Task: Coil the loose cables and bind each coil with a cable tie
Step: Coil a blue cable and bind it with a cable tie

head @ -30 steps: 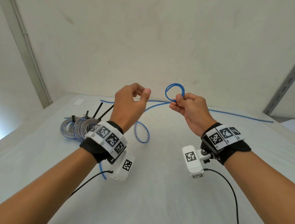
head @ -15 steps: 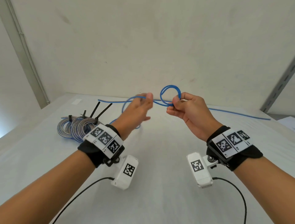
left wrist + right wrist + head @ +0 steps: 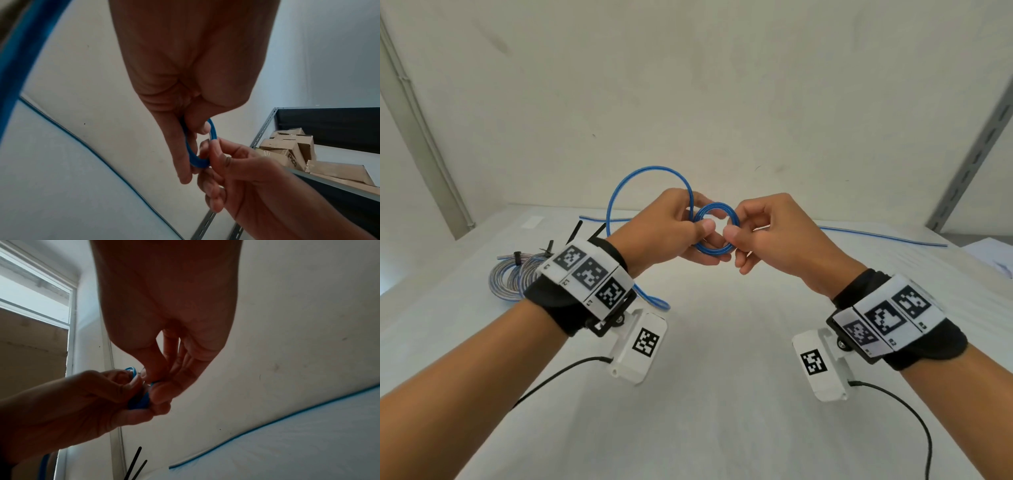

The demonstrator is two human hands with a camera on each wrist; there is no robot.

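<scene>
A small coil of blue cable (image 3: 714, 228) hangs in the air between both hands above the white table. My left hand (image 3: 681, 236) pinches its left side, thumb in front. My right hand (image 3: 753, 233) pinches the right side (image 3: 212, 134) between thumb and forefinger. A wider loose loop of the same blue cable (image 3: 640, 174) arcs up behind the left hand and runs down under the left wrist. The rest of the cable (image 3: 876, 234) trails along the table's far edge. In the right wrist view the coil (image 3: 139, 400) is mostly hidden by fingers.
Two bound grey-blue coils (image 3: 517, 279) lie at the left of the table (image 3: 722, 394), with black cable ties (image 3: 578, 231) sticking up behind them. A metal shelf with cardboard boxes (image 3: 292, 149) stands to the right. The wall is close behind.
My left hand moved right and took hold of the small coil, which now has another turn. A new larger loop has risen behind the left hand. Both hands came closer together.
</scene>
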